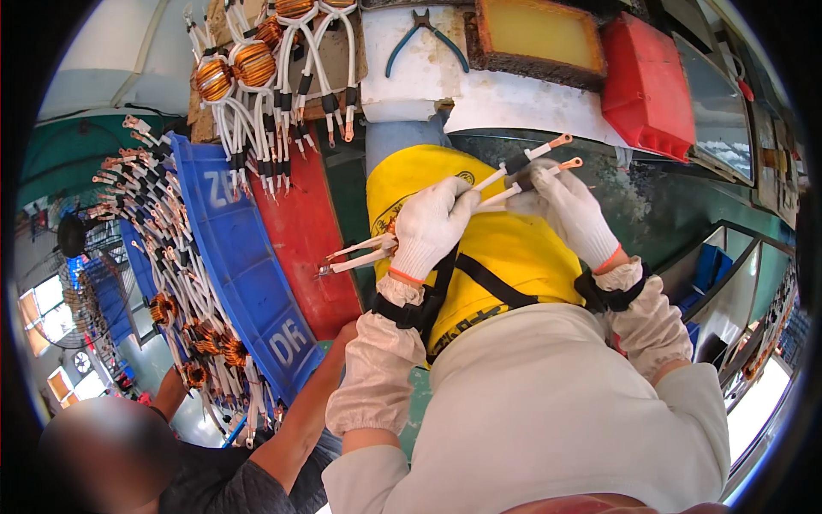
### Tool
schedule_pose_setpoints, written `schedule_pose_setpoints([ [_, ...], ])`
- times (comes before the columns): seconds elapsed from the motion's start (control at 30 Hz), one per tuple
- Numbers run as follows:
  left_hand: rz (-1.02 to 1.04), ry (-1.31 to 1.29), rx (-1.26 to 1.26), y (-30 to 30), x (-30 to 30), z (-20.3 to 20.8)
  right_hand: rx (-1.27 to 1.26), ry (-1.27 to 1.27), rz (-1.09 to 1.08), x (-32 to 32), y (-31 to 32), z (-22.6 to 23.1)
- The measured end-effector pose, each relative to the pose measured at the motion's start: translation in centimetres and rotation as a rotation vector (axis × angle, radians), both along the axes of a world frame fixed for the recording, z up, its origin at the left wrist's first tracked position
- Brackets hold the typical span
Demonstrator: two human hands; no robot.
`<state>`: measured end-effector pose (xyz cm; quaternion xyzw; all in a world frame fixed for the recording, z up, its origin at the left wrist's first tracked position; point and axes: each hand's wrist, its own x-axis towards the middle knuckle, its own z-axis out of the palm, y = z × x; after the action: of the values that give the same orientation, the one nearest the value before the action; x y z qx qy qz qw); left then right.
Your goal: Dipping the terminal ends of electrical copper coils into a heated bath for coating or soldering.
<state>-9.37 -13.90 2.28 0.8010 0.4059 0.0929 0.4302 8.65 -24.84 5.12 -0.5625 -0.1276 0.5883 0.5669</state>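
The gloved left hand (434, 224) is clamped round a bundle of white leads (490, 180); they run across to the gloved right hand (574, 207), whose fingers meet them near the copper lugs (562, 140) — blur keeps me from telling whether it grips. The hands are apart, above a yellow cloth (535, 253). A co-worker's arm (295, 420) comes in low to their left. Farther left stands a red panel (304, 248), then a blue crate (244, 257) beside heaped coil bundles (208, 341). Beyond the hands, the worktop (522, 101) carries pliers (421, 23) and a yellow-filled tray (550, 64) — with a red bin (646, 81) to its right and copper coils (254, 65) leftward.
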Motion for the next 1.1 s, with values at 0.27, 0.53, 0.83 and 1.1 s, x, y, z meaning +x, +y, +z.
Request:
schedule_pose_setpoints([
  [0.27,-0.109,-0.006,0.115,-0.3,0.3,0.0,-0.031,0.2,-0.071,2.3,-0.3,-3.0],
  [0.53,0.049,0.01,-0.197,1.0,-0.5,0.9,-0.056,-0.607,0.004,9.8,-3.3,3.0],
  [0.83,0.061,-0.057,-0.39,2.7,-1.2,0.3,0.023,-0.209,0.241,4.6,-3.8,-0.2],
  [1.1,-0.015,-0.063,-0.482,3.3,-1.9,0.3,0.277,-0.301,0.369,4.8,-0.8,-2.6],
])
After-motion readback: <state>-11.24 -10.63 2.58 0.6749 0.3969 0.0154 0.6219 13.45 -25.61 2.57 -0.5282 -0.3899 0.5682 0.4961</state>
